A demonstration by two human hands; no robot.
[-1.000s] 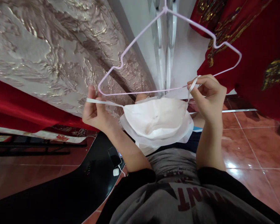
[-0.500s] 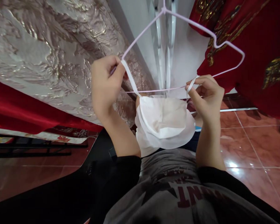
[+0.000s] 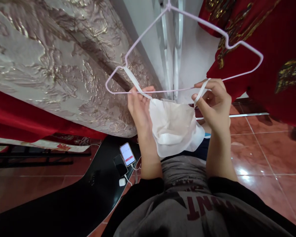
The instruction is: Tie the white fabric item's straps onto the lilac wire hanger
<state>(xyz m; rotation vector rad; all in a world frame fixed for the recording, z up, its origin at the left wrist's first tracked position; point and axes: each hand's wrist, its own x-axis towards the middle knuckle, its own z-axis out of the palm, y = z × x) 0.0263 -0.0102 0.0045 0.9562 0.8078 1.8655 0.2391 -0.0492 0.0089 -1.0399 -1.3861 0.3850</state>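
A pale pink wire hanger [image 3: 162,91] hangs in front of me. A white padded garment [image 3: 175,126] with thin white straps dangles below its bottom bar. Its left strap [image 3: 133,80] is looped over the hanger's left notch. My left hand [image 3: 139,110] is closed on the garment's left edge, just under the bar. My right hand [image 3: 213,105] pinches the right strap [image 3: 202,90] at the bar's right side.
A patterned beige curtain [image 3: 51,65] hangs at the left and a red embroidered cloth [image 3: 273,49] at the right. A phone [image 3: 127,154] with a lit screen and cable lies on a black surface [image 3: 76,204] at lower left. The floor is red tile [image 3: 266,158].
My left hand lifted the left strap up, hooked it over the hanger's left notch, then dropped to the garment's edge. My right hand stayed holding the right strap.
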